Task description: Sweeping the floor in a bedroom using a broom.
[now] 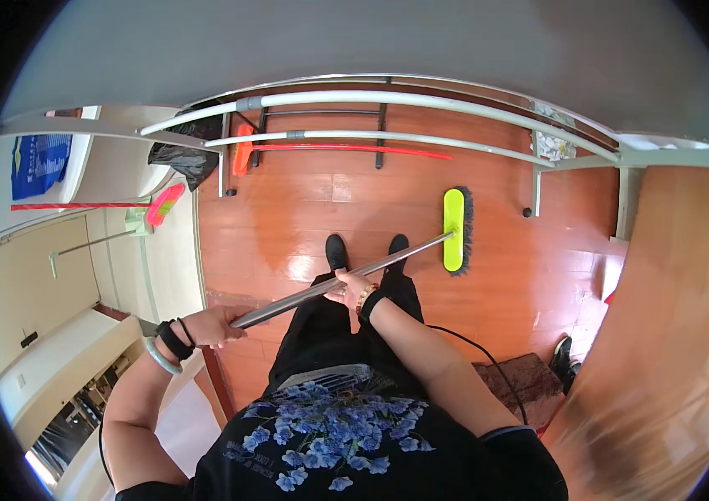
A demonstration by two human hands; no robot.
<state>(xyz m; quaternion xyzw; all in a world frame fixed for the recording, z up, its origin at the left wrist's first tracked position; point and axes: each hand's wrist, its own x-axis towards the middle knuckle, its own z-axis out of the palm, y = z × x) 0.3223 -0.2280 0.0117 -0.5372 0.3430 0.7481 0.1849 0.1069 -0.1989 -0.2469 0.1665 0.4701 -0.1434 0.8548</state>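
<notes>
A broom (pixel 454 230) with a lime-green head and dark bristles rests on the reddish wood floor, ahead and to the right of my feet. Its silver metal handle slants back to the left across my legs. My left hand (pixel 214 326), with a pale bangle and black bands at the wrist, is closed round the top end of the handle. Further down the handle, in front of my thighs, my right hand (pixel 347 290) grips it too; a beaded bracelet and a black band circle that wrist.
A white-tubed frame (pixel 421 100) on casters spans the floor ahead, with a red pole (pixel 354 149) beneath it. A black plastic bag (pixel 196 146) and a pink brush head (pixel 165 204) are at the left. A wooden panel (pixel 671 301) stands right, near a brown mat (pixel 523 388) and shoes (pixel 563 359).
</notes>
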